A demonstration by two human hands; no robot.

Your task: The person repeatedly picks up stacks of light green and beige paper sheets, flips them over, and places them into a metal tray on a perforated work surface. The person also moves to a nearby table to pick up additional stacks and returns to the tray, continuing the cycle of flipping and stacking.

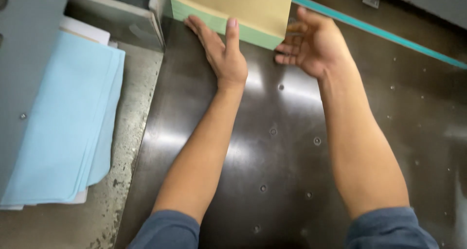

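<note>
A thick stack of green paper [243, 32] with a tan sheet on top lies at the far edge of a dark metal table [272, 147]. My left hand [221, 49] rests flat against the stack's near side, fingers straight and together. My right hand [311, 42] is at the stack's right corner, fingers curled against its side, thumb up by the tan top sheet. Both forearms reach forward from blue sleeves.
Light blue sheets [63, 122] lie piled on a worn grey surface at the left. A grey metal wall [116, 18] stands at the back left. A teal stripe [389, 35] runs diagonally at the upper right. Small round holes dot the dark table.
</note>
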